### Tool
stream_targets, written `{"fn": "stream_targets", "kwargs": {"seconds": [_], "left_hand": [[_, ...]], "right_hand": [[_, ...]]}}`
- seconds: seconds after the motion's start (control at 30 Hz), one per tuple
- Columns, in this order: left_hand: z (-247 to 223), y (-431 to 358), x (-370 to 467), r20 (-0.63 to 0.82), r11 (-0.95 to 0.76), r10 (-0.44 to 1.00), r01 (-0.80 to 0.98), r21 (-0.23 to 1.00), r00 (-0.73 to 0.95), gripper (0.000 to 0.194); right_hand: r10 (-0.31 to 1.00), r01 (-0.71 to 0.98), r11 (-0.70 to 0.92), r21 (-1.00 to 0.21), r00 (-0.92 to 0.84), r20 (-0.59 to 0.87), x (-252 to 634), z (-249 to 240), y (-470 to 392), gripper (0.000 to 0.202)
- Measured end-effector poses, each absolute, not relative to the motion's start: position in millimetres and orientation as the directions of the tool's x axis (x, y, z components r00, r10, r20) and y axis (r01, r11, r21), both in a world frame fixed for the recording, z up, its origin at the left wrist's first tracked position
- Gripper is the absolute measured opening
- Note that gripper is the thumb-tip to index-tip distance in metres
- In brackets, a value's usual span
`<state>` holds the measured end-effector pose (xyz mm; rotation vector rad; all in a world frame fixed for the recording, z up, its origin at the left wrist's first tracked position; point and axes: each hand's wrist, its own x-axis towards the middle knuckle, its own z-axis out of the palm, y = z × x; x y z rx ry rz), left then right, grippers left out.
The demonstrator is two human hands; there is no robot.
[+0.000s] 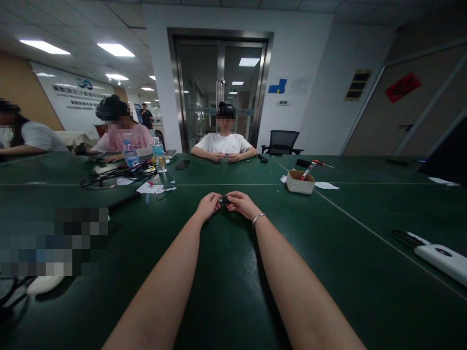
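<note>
Both my arms reach forward over the green table (226, 262), and the hands meet near its middle. A small dark object (224, 200) with a shiny, metallic-looking left end is held between them. My left hand (209, 205) pinches the shiny end with thumb and fingers. The dark end is gripped by the fingertips of my right hand (242, 204), which has a silver bracelet (258, 220) at the wrist. The object is too small to identify, and the fingers partly cover it.
A box (300, 183) with a tool in it stands ahead on the right. Black cables (120, 175), bottles (159, 155) and paper scraps (150, 188) lie or stand ahead left. A white device (443, 257) is at right. A person (224, 143) sits opposite; others sit at left.
</note>
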<state>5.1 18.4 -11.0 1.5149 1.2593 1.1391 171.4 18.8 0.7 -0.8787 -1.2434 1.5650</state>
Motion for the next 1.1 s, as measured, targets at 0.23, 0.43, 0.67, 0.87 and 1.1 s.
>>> {"fn": "stream_targets", "kwargs": {"seconds": [0.23,0.43,0.67,0.87,1.1], "left_hand": [[-13.5,20.8,4.4,0.126,-0.144,0.988,0.232,0.962,0.087,0.025],[-10.3,18.0,5.2,0.112,-0.13,0.989,0.218,0.967,0.093,0.021],[-12.2,19.8,5.6,0.112,-0.125,0.99,0.165,0.978,0.085,0.021],[-15.5,20.9,4.1,0.146,-0.158,0.985,0.148,0.976,0.092,0.023],[-11.8,19.1,1.9,0.193,-0.198,0.978,0.059,0.978,0.072,0.028]], "right_hand": [[0.945,-0.234,-0.046,-0.971,-0.326,0.034,172.5,-0.5,19.6,0.012],[0.943,-0.244,-0.046,-0.969,-0.33,0.038,173.4,-2.5,21.6,0.013],[0.945,-0.238,-0.042,-0.97,-0.325,0.039,172.7,-2.0,21.0,0.012],[0.943,-0.241,-0.047,-0.969,-0.332,0.037,172.6,-2.6,21.3,0.012],[0.948,-0.237,-0.056,-0.97,-0.316,0.023,172.6,-1.8,21.5,0.012]]}}
